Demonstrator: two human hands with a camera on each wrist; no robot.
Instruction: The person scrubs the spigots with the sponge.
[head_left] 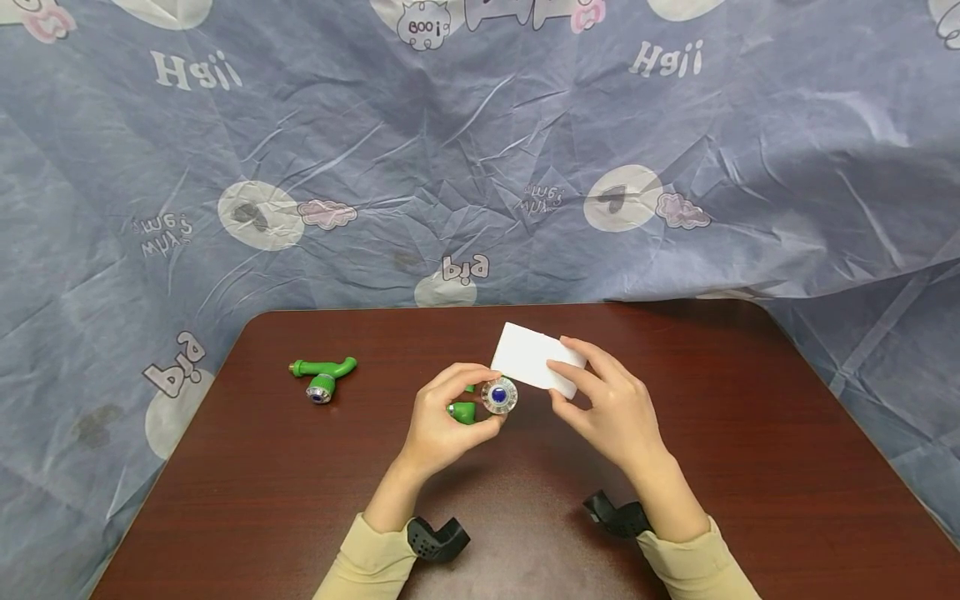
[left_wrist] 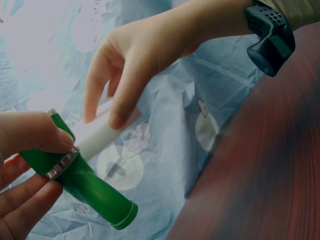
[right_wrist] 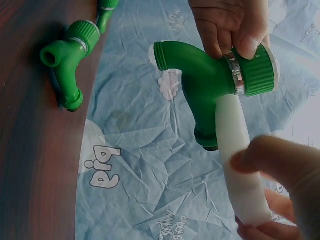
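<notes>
Green tap (right_wrist: 202,80) pinched at its knob (right_wrist: 259,71) by our left hand (head_left: 437,421), we leave its body exposed, apparently for the white block (head_left: 527,357) our right hand (head_left: 617,404) grips.

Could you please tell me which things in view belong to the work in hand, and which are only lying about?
In the work, it seems:
Green tap, held in the left hand
White block, held in the right hand

Only lying about, on the table:
Nearer loose tap
Farther loose tap, cut off by the right wrist view's edge
</notes>
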